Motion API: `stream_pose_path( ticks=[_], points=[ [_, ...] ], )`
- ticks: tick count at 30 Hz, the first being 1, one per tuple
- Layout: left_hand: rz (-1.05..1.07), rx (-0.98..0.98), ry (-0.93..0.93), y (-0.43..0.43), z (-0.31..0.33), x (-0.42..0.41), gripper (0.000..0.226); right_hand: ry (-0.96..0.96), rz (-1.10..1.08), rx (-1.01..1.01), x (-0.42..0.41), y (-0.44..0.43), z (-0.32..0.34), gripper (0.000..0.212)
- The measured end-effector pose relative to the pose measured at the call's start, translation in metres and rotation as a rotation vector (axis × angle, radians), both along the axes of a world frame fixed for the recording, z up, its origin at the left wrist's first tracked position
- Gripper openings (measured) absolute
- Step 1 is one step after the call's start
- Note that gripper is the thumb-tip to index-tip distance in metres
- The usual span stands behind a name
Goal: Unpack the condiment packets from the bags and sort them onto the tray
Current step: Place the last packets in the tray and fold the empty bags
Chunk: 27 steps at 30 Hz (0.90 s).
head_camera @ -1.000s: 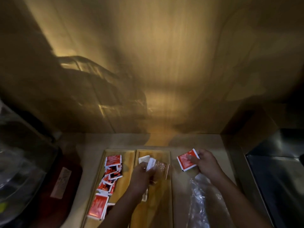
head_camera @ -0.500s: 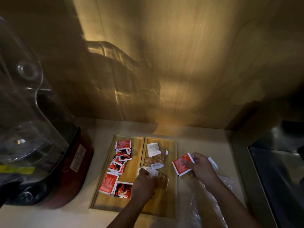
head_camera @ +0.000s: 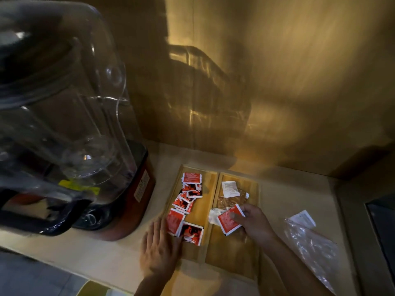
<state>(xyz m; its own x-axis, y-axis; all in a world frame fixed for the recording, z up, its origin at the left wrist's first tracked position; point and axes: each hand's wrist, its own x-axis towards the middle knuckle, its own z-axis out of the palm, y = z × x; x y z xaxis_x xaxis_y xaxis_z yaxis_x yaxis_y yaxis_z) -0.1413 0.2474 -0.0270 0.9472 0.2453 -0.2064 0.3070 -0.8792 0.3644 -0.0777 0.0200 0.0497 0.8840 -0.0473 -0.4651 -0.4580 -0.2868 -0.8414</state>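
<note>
A wooden two-compartment tray lies on the counter. Its left compartment holds a row of several red packets. Its right compartment holds a white packet and clear packets of brownish flakes. My right hand hovers over the right compartment, shut on a red packet. My left hand rests flat with fingers spread at the tray's near left edge, touching the nearest red packets. To the right on the counter lies a clear plastic bag, and a white packet sits at its far end.
A large blender with a clear jug and red base stands close on the left of the tray. A wood-panel wall rises behind. A dark sink or appliance borders the counter at the right.
The view has swung left and down. My left hand left the right compartment and now lies flat at the tray's left edge. My right hand carried the red packet leftward over the tray.
</note>
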Motion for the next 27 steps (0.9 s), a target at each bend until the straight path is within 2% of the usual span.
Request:
stream_pose_path(
  ticks=[5,7,13,14,17,20,24,27],
  points=[
    [-0.037,0.049,-0.027,0.003,-0.009,-0.005,0.1,0.012,0.098,-0.008,0.001,0.035,-0.012,0.019],
    [-0.058,0.096,-0.065,0.004,-0.011,-0.004,0.09,0.011,0.126,-0.022,0.002,0.047,-0.017,0.013],
    [-0.075,0.063,0.041,0.006,-0.014,-0.005,0.079,0.091,0.123,0.038,0.006,0.071,-0.032,0.004],
    [-0.073,0.056,0.073,0.006,-0.011,-0.004,0.076,0.113,0.146,0.009,0.006,0.073,-0.036,0.005],
    [-0.074,0.062,0.006,0.007,-0.013,-0.004,0.074,0.093,0.178,-0.154,0.001,0.072,-0.049,0.011],
    [-0.087,0.052,-0.01,0.008,-0.016,-0.005,0.076,0.029,0.114,-0.259,0.0,0.063,-0.051,0.007],
    [-0.092,0.084,0.064,0.01,-0.02,-0.003,0.078,0.029,0.014,-0.195,0.004,0.034,-0.041,0.024],
    [-0.088,0.063,0.057,0.011,-0.021,-0.002,0.084,0.012,-0.142,-0.169,0.01,-0.003,-0.035,0.026]
  ],
)
